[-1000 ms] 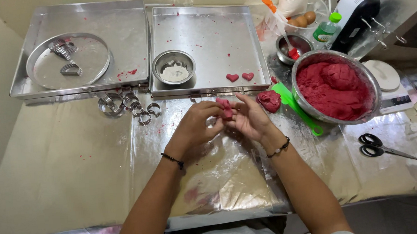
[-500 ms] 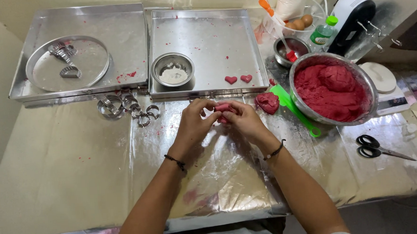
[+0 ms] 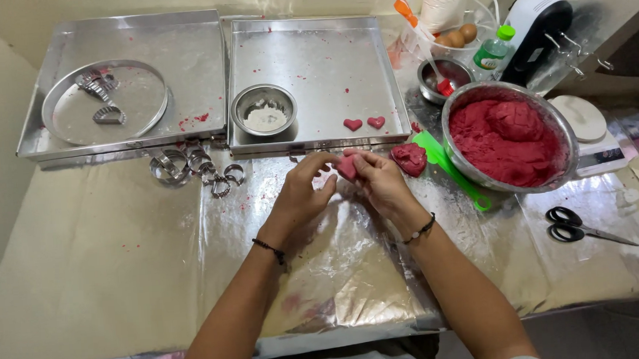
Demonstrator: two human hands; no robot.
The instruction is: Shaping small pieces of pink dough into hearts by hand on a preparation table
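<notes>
My left hand (image 3: 302, 192) and my right hand (image 3: 380, 183) meet over the foil-covered table, both pinching a small piece of red dough (image 3: 347, 168) between the fingertips. A loose lump of red dough (image 3: 409, 158) lies just right of my right hand. Two red dough hearts (image 3: 364, 123) sit on the near edge of the right metal tray (image 3: 312, 54). A steel bowl of red dough (image 3: 507, 134) stands at the right.
A small bowl of flour (image 3: 263, 110) is on the right tray. The left tray (image 3: 179, 55) holds a round pan (image 3: 104, 102) with cutters. Several metal cutters (image 3: 193, 167) lie on the foil. A green spatula (image 3: 453, 171), scissors (image 3: 585, 226), a hand mixer (image 3: 535, 22) and eggs (image 3: 458, 36) sit at the right.
Both hands have stayed together on the dough piece, shifting slightly toward the tray edge while working it between the fingers.
</notes>
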